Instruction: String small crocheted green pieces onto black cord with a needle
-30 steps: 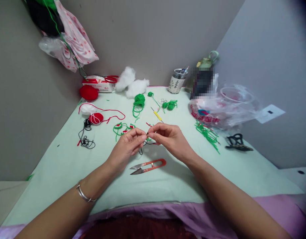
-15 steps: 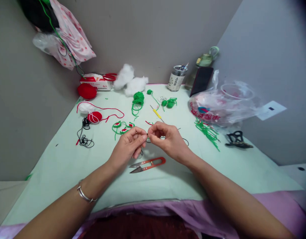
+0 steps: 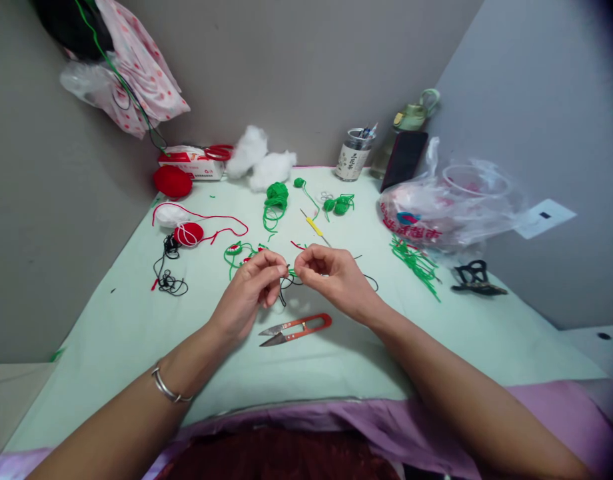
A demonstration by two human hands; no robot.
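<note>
My left hand [image 3: 254, 287] is closed in a pinch, and a tiny dark end of black yarn [image 3: 288, 267] shows at its fingertips. Facing it across a narrow gap, my right hand [image 3: 336, 277] also pinches thumb to forefinger; what lies between them is too small to make out. Loops of black yarn [image 3: 283, 297] rest on the table below and between the hands. Orange thread snips [image 3: 306, 325] lie closer to me, blades pointing left. Behind my left hand are small green, white and red crocheted pieces [image 3: 233, 250], partly covered by the fingers.
A yellow-handled crochet hook [image 3: 314, 227] lies beyond my hands, near green yarn [image 3: 276, 197] and white stuffing [image 3: 271, 170]. Red yarn [image 3: 188, 234] and tangled black yarn [image 3: 171, 285] are left. Cut green strands [image 3: 415, 260], a plastic bag [image 3: 411, 217] and a black claw clip [image 3: 476, 279] sit right.
My left hand has drawn slightly left, away from my right fingertips, so a small gap now separates them. More of the black yarn shows beneath. My right hand has barely moved.
</note>
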